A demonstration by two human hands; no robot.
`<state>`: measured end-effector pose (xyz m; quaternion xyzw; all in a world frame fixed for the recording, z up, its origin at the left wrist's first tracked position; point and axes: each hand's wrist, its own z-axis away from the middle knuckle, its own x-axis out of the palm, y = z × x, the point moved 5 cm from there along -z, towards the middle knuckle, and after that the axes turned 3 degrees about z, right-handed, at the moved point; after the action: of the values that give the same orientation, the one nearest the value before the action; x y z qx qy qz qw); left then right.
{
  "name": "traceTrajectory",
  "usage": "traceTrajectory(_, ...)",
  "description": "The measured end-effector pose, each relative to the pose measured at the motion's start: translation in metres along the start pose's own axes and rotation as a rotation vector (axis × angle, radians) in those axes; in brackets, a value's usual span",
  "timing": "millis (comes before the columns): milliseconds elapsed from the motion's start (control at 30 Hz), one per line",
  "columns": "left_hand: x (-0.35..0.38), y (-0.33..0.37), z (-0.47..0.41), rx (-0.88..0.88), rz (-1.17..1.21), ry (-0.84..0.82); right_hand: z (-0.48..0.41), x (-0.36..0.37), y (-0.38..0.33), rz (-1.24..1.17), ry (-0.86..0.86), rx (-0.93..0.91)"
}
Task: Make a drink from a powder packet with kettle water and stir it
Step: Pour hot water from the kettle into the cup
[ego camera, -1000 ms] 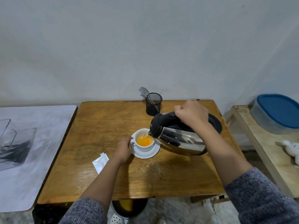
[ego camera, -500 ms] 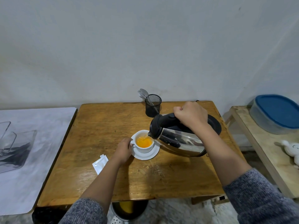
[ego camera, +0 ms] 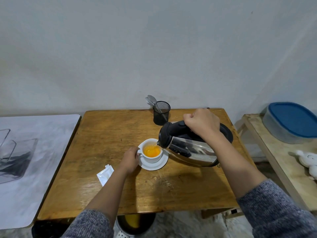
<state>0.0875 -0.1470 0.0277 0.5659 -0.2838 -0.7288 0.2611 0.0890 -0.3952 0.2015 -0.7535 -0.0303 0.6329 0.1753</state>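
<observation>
Pouring still, same as a second ago: my right hand (ego camera: 202, 123) grips the tilted kettle (ego camera: 190, 148), left hand (ego camera: 130, 158) pinches the cup (ego camera: 151, 152) handle on its saucer (ego camera: 154, 164), orange drink slightly higher.

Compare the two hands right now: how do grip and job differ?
The right hand is a closed fist around the black handle of the kettle, holding it tilted in the air, spout over the cup; the left hand sits low by the saucer, fingers at the cup's handle, steadying rather than lifting. The right hand is farther back on the table than the left. Both arms wear grey knit sleeves.
</observation>
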Motion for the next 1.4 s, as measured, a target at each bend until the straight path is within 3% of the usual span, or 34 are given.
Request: traceTrajectory(1400, 0.0013, -0.0024, 0.0010, -0.020, 0.030, 0.011, 0.0023, -0.0032, -0.0059, 0.038, -0.019, -0.006)
